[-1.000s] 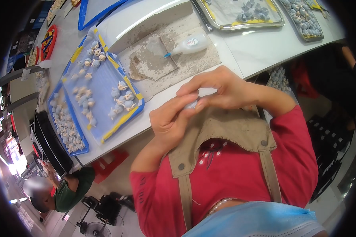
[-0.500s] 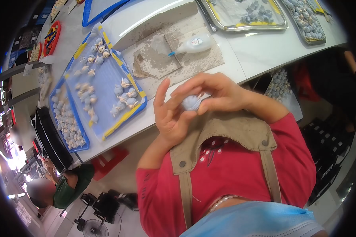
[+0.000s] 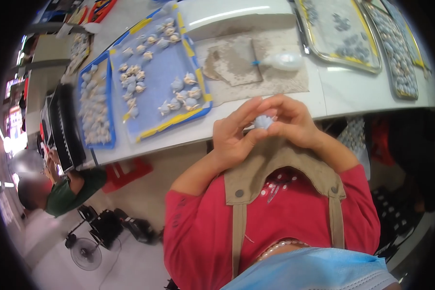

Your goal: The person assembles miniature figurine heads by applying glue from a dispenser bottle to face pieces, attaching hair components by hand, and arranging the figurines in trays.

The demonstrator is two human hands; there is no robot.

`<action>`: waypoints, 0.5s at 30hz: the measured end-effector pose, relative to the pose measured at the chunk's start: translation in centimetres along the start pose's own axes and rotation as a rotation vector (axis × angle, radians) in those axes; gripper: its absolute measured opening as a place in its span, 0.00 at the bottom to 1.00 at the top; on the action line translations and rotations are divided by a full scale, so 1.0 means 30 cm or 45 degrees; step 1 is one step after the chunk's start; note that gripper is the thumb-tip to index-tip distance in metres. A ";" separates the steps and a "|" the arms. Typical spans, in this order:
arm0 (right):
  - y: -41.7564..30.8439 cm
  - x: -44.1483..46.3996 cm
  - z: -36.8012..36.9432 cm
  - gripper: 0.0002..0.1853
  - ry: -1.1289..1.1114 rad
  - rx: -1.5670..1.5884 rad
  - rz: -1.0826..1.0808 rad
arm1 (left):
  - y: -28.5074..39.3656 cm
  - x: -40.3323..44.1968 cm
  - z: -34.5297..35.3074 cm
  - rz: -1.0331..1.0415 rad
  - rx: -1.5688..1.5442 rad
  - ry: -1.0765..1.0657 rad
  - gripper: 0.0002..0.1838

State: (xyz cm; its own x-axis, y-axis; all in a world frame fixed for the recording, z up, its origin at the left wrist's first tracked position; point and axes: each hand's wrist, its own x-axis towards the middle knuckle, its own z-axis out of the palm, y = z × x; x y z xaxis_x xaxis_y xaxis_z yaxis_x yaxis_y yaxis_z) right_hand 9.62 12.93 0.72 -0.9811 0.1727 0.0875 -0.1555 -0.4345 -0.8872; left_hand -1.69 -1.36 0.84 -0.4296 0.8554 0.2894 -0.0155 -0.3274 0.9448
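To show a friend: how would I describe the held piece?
Find the red shirt under a tan apron. At its top, left hand and right hand meet. Between them is a pale blue piece, held, unlike those in the large blue tray.

Premises: a workshop for small handwork in quantity. Evidence noted: a long bench (image 3: 357, 94) set with trays (image 3: 154, 92) of many similar pieces (image 3: 178, 85), a nozzled bottle (image 3: 286, 61) lying on a stained sheet (image 3: 285, 84), an apron (image 3: 295, 159), a fan (image 3: 86, 253) and a second person (image 3: 75, 195) nearby.
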 end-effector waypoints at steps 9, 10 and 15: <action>-0.018 0.036 -0.019 0.30 0.223 -0.307 -0.046 | 0.023 -0.074 -0.432 -0.095 1.282 0.768 0.20; -0.020 0.033 -0.019 0.29 0.242 -0.322 -0.031 | 0.026 -0.085 -0.446 -0.193 1.244 0.735 0.19; -0.024 -0.003 -0.083 0.12 0.436 -0.625 -0.116 | 0.054 -0.064 -0.550 -0.028 1.557 0.615 0.14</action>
State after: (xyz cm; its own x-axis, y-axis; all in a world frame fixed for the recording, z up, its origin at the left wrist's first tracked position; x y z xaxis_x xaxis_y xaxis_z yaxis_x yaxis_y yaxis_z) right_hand 10.10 15.43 0.20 -0.8606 0.5005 0.0947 -0.0860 0.0404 -0.9955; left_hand -15.80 -10.15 -0.71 -0.7215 0.5432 0.4294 0.6859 0.4756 0.5508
